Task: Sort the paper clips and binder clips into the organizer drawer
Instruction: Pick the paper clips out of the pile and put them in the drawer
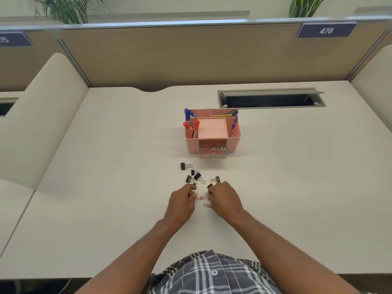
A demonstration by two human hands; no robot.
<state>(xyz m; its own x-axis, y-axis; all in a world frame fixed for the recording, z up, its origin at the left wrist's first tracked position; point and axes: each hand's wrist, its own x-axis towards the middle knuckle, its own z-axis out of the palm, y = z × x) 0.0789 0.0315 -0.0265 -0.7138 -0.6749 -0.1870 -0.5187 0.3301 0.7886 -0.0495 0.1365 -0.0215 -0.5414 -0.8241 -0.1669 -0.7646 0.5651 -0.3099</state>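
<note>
Open-plan office cubicle. Pale desk [106, 187] boxed in by tan fabric partition [191, 56]; numbered plate "476" [326, 30] on partition; cable hatch [271, 98] in desktop; potted plants [63, 9] behind partition.

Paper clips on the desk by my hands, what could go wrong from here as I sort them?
1. The paper clips lie flat between the left hand and right hand; thin wire may slip from a pinch.
2. The drawer already looks well filled with clips; more may spill over its edge.
3. The binder clips lie close together, so a sweep may scatter them.
</note>
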